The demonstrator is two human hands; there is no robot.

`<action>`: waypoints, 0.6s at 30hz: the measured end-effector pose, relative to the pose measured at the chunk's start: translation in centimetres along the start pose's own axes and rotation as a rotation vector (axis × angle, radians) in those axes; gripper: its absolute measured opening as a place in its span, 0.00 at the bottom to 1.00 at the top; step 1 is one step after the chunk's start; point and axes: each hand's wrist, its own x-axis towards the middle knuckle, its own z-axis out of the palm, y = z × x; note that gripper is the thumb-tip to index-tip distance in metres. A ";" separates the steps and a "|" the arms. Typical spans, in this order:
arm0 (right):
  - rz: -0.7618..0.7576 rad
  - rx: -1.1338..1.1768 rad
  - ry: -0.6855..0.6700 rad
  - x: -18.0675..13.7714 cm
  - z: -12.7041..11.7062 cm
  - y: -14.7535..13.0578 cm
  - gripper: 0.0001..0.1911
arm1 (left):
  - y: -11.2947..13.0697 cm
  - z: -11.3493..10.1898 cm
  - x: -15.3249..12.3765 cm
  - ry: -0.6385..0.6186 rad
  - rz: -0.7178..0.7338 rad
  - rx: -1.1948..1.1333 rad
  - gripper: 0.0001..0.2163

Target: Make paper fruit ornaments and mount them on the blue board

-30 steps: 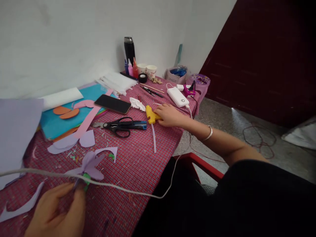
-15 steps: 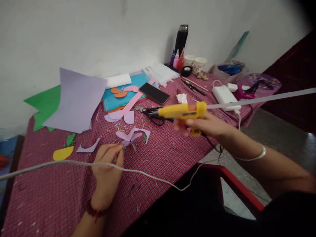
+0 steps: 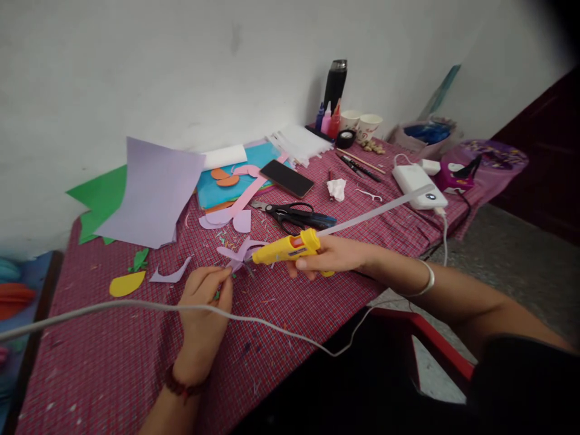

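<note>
Between thumb and fingertips, my left hand pinches a purple paper flower by one petal, just above the table. My right hand is wrapped round a yellow hot glue gun, with a long translucent glue stick sticking out of its back. The gun's nozzle points left and is at the flower's middle; whether it touches is too small to tell. Behind the gun lie black-handled scissors. A purple paper offcut and a yellow paper piece lie left of my left hand.
A white cable runs across the front, over my left wrist area. Purple sheets, a phone, a white power bank, paper cups and a black bottle stand or lie farther back on the checked tablecloth.
My right hand has brought the glue gun left and down, from above the scissors to the flower's middle. My left hand keeps its pinch on the flower. The view has shifted slightly.
</note>
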 end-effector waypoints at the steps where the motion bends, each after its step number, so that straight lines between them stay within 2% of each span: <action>1: 0.004 0.001 0.001 0.0 0.0 0.1 0.22 | 0.0 0.0 0.0 0.001 0.010 -0.007 0.05; 7: -0.001 0.019 0.020 0.4 0.3 0.3 0.21 | 0.1 0.0 0.2 0.006 0.093 0.011 0.05; 11: 0.047 -0.013 0.042 0.5 0.5 0.5 0.20 | 0.1 0.0 0.2 -0.022 0.103 0.023 0.05; 15: 0.103 -0.009 0.039 0.5 0.7 0.9 0.21 | 0.3 0.2 0.2 -0.024 0.069 -0.012 0.04; 18: 0.115 0.014 0.037 0.6 0.7 1.2 0.21 | 0.6 0.3 0.2 -0.046 -0.011 -0.039 0.05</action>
